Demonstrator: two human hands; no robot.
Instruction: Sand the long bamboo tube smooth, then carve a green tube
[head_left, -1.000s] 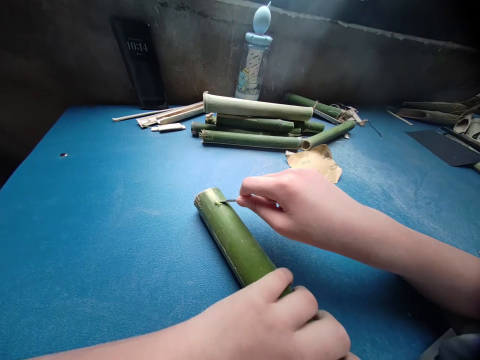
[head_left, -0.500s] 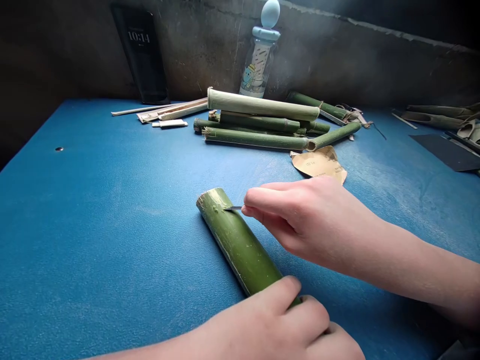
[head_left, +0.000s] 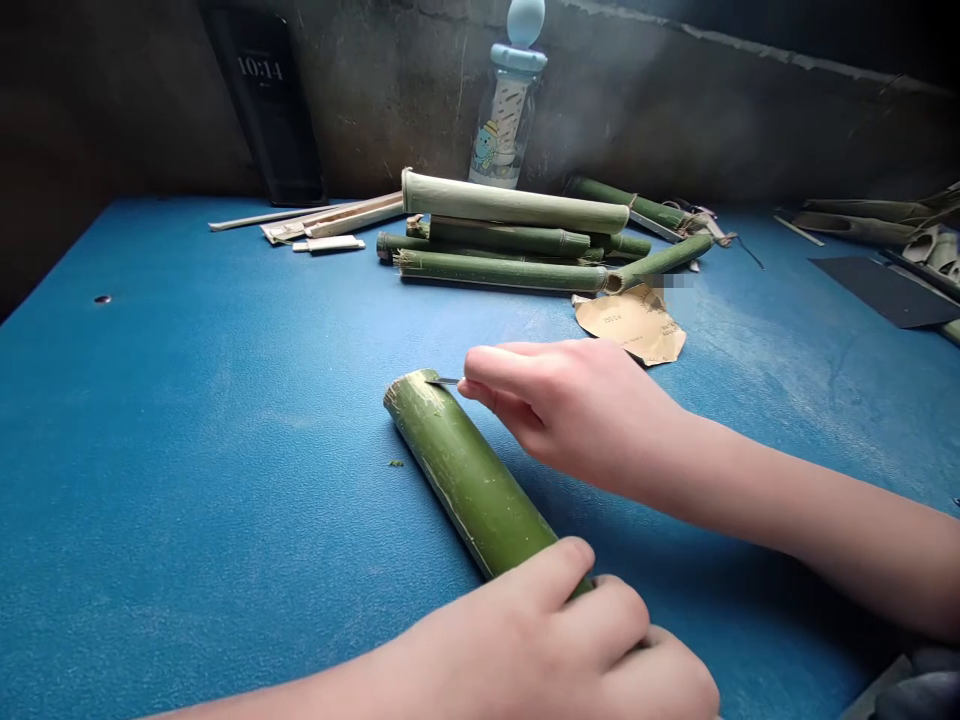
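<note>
A thick green piece of bamboo (head_left: 480,480) lies slanted on the blue table (head_left: 225,450), its far end pale where the skin is scraped. My left hand (head_left: 570,640) is wrapped over its near end and hides that end. Pinched in my right hand (head_left: 555,400) is a thin metal blade (head_left: 448,381), its tip against the bamboo's surface close to the far end. The rest of the blade is hidden by my fingers. A small green shaving (head_left: 395,463) lies on the table left of the bamboo.
Several bamboo lengths (head_left: 502,265) are stacked farther back, with split strips (head_left: 356,215) at their left. A torn brown sandpaper piece (head_left: 630,325) lies beyond my right hand. A bottle (head_left: 499,130) and a phone (head_left: 270,120) stand by the wall. A dark sheet (head_left: 885,290) lies at right.
The blade and my right hand have moved toward the bamboo's far end. A green shaving now lies on the table. The view has shifted slightly; my left hand keeps its hold.
</note>
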